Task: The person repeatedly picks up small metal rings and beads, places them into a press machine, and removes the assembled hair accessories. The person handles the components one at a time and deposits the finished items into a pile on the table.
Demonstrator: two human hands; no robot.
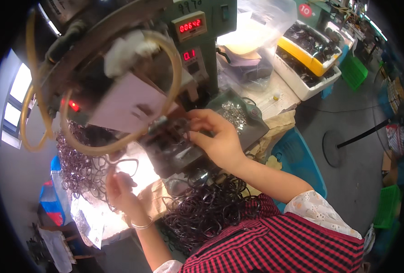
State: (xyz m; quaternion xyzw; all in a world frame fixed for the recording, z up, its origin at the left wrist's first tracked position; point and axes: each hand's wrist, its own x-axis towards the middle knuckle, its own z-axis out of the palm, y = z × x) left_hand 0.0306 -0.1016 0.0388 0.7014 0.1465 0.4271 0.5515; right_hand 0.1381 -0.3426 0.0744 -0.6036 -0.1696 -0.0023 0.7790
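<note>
My left hand is low beside the machine, fingers curled, with a thin dark loop at its fingertips. Next to it lies a heap of dark, shiny loops. My right hand reaches into the work area of a green press-like machine. Its thumb and fingers come together at the dark metal fixture; what they pinch is hidden and blurred. A pinkish card hangs in front of the machine head and covers part of the tooling. A second tangle of dark loops lies in my lap.
A yellowish hose curves close above my hands. Right of the fixture is a tray of small shiny metal parts. A blue bin stands by my right forearm. Farther right are white and yellow boxes of dark pieces.
</note>
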